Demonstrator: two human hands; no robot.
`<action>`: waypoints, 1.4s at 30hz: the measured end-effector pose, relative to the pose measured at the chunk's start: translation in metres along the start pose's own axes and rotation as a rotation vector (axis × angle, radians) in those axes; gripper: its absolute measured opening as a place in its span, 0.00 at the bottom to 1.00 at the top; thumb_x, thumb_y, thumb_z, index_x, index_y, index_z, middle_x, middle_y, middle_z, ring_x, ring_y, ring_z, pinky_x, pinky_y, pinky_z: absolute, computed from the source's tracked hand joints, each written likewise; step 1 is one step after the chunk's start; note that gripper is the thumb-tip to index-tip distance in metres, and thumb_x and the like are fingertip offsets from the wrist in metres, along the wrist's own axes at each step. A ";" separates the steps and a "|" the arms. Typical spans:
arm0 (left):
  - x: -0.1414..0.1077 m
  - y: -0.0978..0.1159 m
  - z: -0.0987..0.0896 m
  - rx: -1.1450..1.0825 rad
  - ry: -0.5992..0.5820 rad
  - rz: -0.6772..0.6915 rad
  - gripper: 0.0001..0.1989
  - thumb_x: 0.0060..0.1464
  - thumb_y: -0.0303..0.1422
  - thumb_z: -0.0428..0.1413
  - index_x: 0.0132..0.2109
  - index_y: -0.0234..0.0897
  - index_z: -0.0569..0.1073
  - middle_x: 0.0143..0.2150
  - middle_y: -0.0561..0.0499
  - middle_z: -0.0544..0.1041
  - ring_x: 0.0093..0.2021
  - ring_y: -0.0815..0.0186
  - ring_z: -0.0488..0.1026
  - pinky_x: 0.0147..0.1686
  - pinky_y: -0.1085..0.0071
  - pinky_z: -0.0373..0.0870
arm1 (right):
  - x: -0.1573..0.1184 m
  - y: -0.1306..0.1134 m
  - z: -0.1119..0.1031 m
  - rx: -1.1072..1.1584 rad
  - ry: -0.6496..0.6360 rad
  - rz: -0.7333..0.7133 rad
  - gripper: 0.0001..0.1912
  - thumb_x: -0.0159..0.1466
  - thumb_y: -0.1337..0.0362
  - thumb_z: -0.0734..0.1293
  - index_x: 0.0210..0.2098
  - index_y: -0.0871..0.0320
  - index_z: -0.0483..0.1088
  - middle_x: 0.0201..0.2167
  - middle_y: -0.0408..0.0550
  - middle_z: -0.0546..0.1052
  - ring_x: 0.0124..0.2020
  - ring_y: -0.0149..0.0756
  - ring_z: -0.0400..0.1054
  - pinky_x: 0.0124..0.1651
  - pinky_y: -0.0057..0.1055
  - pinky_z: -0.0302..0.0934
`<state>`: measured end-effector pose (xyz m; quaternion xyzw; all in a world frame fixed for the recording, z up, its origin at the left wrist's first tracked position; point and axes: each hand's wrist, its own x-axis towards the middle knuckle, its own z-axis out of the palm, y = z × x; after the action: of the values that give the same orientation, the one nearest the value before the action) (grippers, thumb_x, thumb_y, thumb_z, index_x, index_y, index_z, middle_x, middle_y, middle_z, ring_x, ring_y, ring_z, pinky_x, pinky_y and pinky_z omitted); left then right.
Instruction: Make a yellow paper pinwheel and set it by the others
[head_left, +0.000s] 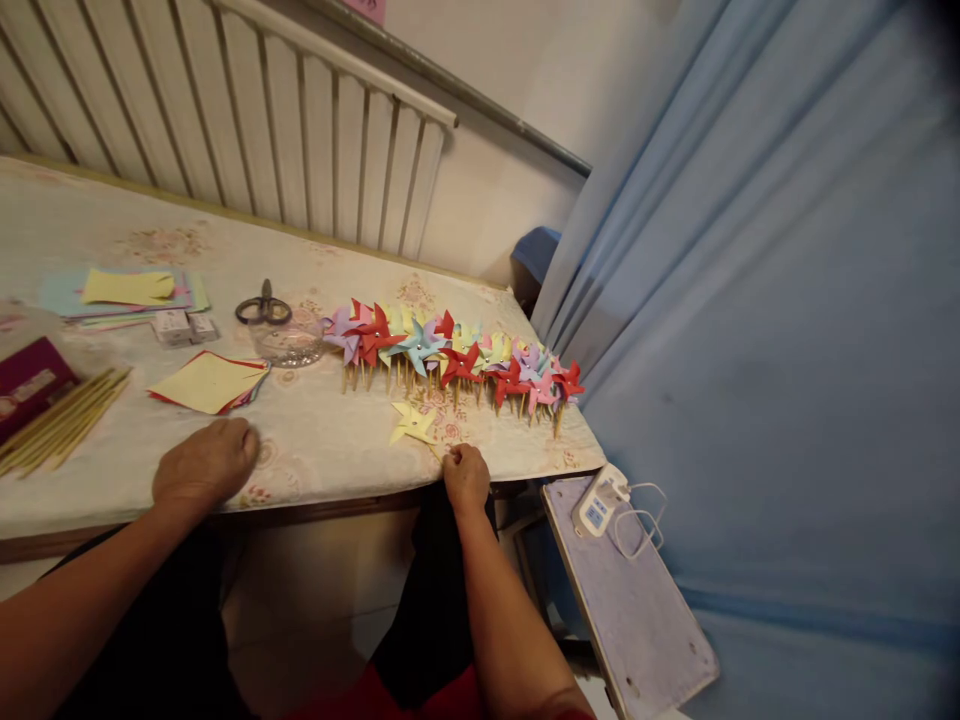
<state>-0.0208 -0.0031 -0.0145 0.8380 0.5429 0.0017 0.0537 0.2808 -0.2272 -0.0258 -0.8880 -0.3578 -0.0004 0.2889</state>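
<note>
My right hand (466, 477) is closed at the table's front edge, pinching the stick of a pale yellow paper pinwheel (414, 424). The pinwheel's head lies over the tablecloth, pointing away from me. My left hand (206, 462) rests on the cloth as a loose fist, knuckles up, and nothing sticks out of it. Just beyond it is a stack of square paper sheets (210, 382), yellow on top with red beneath. Behind the yellow pinwheel, a long row of finished pinwheels (459, 362) in red, yellow, blue, pink and purple is bunched together with their sticks toward me.
Dark-handled scissors (264, 310) lie near a clear dish of small shiny pieces (292, 348). Small boxes (174, 328), coloured paper (127, 288), wooden sticks (71, 420) and a maroon box (34, 385) are left. A power strip (600, 500) sits on a stool (645, 620) beside a blue curtain (787, 350).
</note>
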 end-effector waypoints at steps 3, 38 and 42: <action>0.002 -0.001 0.001 -0.008 -0.003 -0.001 0.29 0.64 0.43 0.32 0.44 0.33 0.74 0.49 0.34 0.76 0.47 0.48 0.74 0.40 0.58 0.68 | 0.001 -0.001 0.001 -0.019 -0.027 0.003 0.10 0.62 0.67 0.63 0.40 0.57 0.76 0.37 0.50 0.78 0.41 0.40 0.70 0.43 0.32 0.59; 0.004 -0.003 0.003 -0.001 -0.023 0.000 0.32 0.64 0.45 0.28 0.45 0.34 0.73 0.52 0.34 0.74 0.48 0.46 0.74 0.41 0.56 0.68 | 0.001 -0.005 0.004 -0.201 -0.106 -0.083 0.07 0.64 0.67 0.64 0.33 0.56 0.74 0.36 0.48 0.78 0.38 0.36 0.69 0.39 0.29 0.55; 0.004 -0.002 0.004 0.003 -0.010 0.006 0.32 0.64 0.45 0.29 0.44 0.33 0.74 0.51 0.33 0.75 0.48 0.46 0.74 0.41 0.56 0.69 | 0.000 -0.006 0.003 -0.201 -0.108 -0.082 0.07 0.64 0.68 0.63 0.33 0.56 0.74 0.36 0.48 0.78 0.38 0.36 0.70 0.38 0.29 0.55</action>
<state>-0.0211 0.0014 -0.0190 0.8398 0.5400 -0.0032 0.0549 0.2766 -0.2221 -0.0257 -0.8958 -0.4070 -0.0005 0.1784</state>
